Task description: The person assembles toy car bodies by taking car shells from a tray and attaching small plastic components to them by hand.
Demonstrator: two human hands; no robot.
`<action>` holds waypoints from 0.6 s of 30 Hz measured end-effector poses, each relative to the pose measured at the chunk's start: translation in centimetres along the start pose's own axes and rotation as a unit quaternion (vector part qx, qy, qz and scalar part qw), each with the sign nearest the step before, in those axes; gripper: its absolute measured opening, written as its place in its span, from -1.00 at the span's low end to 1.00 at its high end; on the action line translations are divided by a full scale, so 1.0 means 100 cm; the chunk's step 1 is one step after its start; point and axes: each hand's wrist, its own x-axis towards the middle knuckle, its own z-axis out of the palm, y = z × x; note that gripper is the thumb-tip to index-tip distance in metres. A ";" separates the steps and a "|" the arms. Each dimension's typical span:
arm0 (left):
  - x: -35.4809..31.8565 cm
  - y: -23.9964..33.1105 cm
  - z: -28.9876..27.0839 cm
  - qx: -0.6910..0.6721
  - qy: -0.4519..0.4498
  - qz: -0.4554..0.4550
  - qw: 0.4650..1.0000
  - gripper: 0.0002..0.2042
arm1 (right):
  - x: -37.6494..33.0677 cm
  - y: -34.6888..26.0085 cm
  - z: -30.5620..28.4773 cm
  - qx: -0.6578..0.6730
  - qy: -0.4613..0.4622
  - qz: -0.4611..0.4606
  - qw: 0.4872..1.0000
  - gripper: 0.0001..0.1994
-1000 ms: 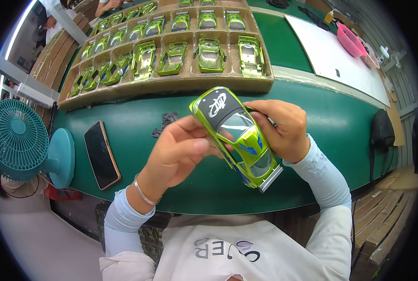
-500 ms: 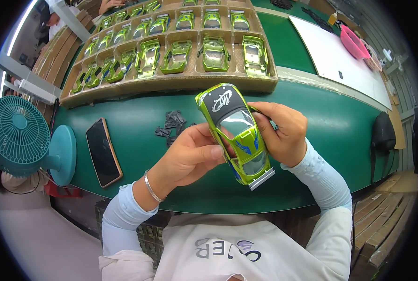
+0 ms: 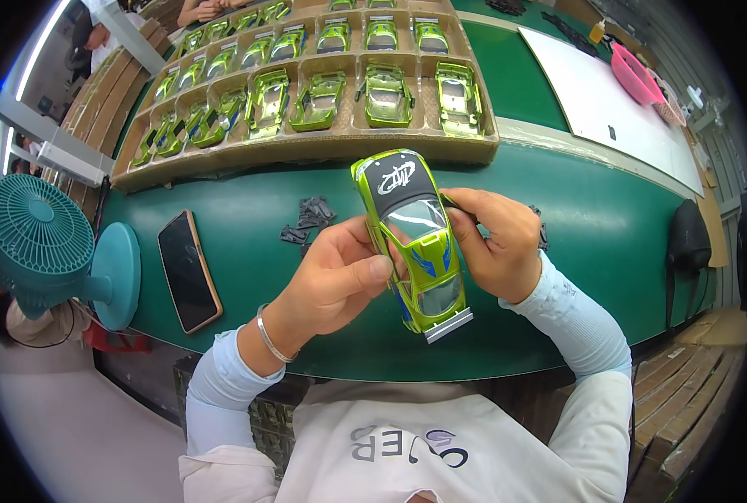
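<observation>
A lime-green toy car body (image 3: 430, 256) with a black hood, clear windows, blue markings and a silver rear wing is held above the green table. My left hand (image 3: 340, 272) grips its left side, thumb near the side window and the other fingers partly hidden behind the shell. Against the opposite side, my right hand (image 3: 501, 239) is closed in a pinch on a small black plastic part (image 3: 450, 201), mostly covered by the fingers. Loose black plastic parts (image 3: 313, 215) lie on the table beyond my left hand. More black parts (image 3: 541, 225) show just past my right hand.
A cardboard tray (image 3: 306, 155) with several green car bodies in compartments spans the far side. On the left are a phone (image 3: 189, 272) and a teal fan (image 3: 42, 235). A white board (image 3: 595, 101), pink basket (image 3: 633, 75) and black bag (image 3: 687, 239) are right.
The car body has shifted slightly left, with both hands moving along with it. Black parts beyond my right hand have come into view. The grips look the same.
</observation>
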 end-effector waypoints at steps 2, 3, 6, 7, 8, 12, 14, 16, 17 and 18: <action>-0.001 0.005 0.006 -0.004 0.008 -0.019 1.000 -0.68 | 0.000 -0.003 0.000 -0.007 0.004 -0.002 1.000 -0.85; -0.001 0.007 0.008 -0.007 0.014 -0.039 0.999 -0.67 | 0.001 -0.002 0.000 -0.007 0.004 -0.004 1.000 -0.85; 0.004 0.002 0.005 -0.026 0.009 -0.023 0.999 -0.68 | 0.002 0.001 0.000 0.007 0.014 0.012 1.000 -0.86; 0.005 0.003 0.006 -0.024 0.007 -0.022 0.999 -0.68 | 0.001 0.000 0.000 0.021 0.016 0.032 0.999 -0.86; 0.007 0.003 0.007 -0.037 0.017 -0.015 0.999 -0.68 | 0.001 0.000 -0.001 0.035 0.019 0.052 0.998 -0.86; 0.006 0.003 0.000 0.003 0.053 0.020 0.998 -0.65 | 0.005 -0.008 -0.005 0.174 -0.080 0.183 0.964 -0.67; 0.006 0.004 0.001 0.041 0.068 0.035 0.996 -0.64 | -0.002 -0.010 0.003 0.273 -0.117 0.168 0.940 -0.39; 0.005 0.005 0.005 0.096 0.078 0.102 0.987 -0.65 | -0.001 -0.015 0.003 0.291 -0.179 0.191 0.920 -0.20; 0.007 0.004 0.007 0.104 0.091 0.117 0.983 -0.67 | -0.001 -0.017 0.003 0.310 -0.183 0.228 0.905 -0.21; 0.007 0.002 0.007 0.119 0.105 0.112 0.981 -0.69 | -0.001 -0.018 0.003 0.329 -0.188 0.264 0.887 -0.22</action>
